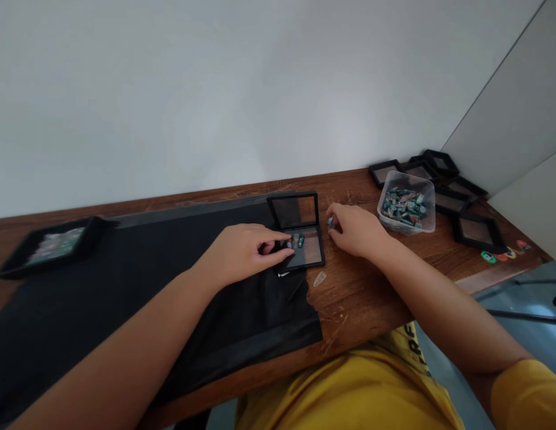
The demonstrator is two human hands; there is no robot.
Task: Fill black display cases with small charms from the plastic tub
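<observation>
My left hand (pixel 246 251) reaches over an opened black display case (pixel 321 251) with a clear window in its raised lid. Its thumb and forefinger are apart, around a small purple piece in the case. Beside those fingertips lie small shiny teal pieces (pixel 301 240). To the right of the case, my right hand (pixel 352 230) is closed above the bare wood. Small greyish shiny pieces (pixel 330 223) show between its thumb and fingers; their exact kind is too small to tell. A pale teardrop-shaped piece (pixel 319 279) lies just in front of the case.
A clear plastic tub (pixel 429 209) full of colourful shiny pieces stands right of my right hand. Several black cases (pixel 479 233) lie around it. At far left sits a filled black case (pixel 56 245). Black sheeting (pixel 170 269) covers part of the wooden table (pixel 371 298), below a white wall.
</observation>
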